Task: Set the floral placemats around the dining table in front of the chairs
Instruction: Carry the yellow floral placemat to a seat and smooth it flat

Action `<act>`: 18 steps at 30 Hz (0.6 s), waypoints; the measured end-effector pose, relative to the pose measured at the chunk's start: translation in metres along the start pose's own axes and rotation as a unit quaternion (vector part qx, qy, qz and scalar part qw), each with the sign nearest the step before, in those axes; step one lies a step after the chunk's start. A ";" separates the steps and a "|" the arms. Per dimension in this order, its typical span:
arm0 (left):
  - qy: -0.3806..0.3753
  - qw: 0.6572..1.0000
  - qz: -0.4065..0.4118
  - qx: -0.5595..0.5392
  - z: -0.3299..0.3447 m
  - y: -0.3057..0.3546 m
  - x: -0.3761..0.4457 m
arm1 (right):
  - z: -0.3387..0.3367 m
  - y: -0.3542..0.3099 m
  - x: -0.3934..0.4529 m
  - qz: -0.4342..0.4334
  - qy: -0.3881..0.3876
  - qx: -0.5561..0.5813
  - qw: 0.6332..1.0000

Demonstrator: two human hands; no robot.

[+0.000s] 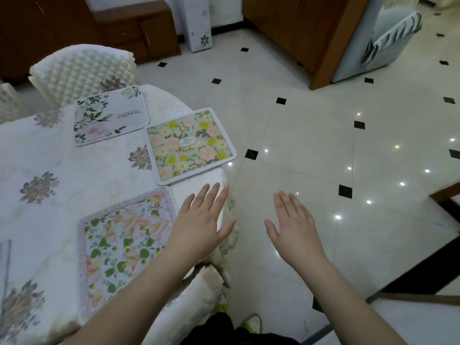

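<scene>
Three floral placemats lie on the dining table [49,160], which wears a white flowered cloth. A white mat with green leaves and the word "Beautiful" [109,115] rests in front of a quilted white chair [82,68]. A yellow-and-pink flowered mat [189,145] sits at the table's right edge, its corner overhanging slightly. A pink-bordered mat with green leaves [124,245] lies nearest me. My left hand [201,222] hovers open, fingers spread, over that mat's right edge and the table rim. My right hand [293,227] is open over the floor, holding nothing.
Another mat's edge [5,255] shows at the far left. A second quilted chair [7,100] peeks in at left. Glossy tiled floor [323,145] spreads to the right. Wooden cabinets [139,33] and a wooden door frame [323,58] stand at the back.
</scene>
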State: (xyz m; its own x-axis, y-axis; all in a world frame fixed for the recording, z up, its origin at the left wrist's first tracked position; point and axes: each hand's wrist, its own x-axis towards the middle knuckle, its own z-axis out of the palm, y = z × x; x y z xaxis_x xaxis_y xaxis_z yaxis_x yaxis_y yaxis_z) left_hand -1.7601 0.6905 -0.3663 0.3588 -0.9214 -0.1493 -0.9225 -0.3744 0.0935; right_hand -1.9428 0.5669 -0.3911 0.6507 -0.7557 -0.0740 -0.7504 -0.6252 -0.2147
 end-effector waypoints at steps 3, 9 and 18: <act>0.015 1.000 -0.003 -0.018 0.004 -0.006 0.011 | -0.002 0.001 0.012 -0.015 -0.003 -0.031 0.999; 0.023 0.999 0.001 -0.037 -0.001 0.002 0.043 | -0.011 0.018 0.039 -0.014 0.012 -0.072 0.997; 0.012 1.000 -0.013 0.013 0.005 0.063 0.123 | -0.016 0.095 0.095 -0.018 0.029 -0.064 0.997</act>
State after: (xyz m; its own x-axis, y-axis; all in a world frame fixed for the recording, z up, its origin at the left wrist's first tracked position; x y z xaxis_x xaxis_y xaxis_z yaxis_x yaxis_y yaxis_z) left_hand -1.7753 0.5543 -0.3832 0.3859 -0.9138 -0.1269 -0.9160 -0.3958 0.0648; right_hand -1.9543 0.4326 -0.4032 0.6729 -0.7396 -0.0116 -0.7374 -0.6695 -0.0892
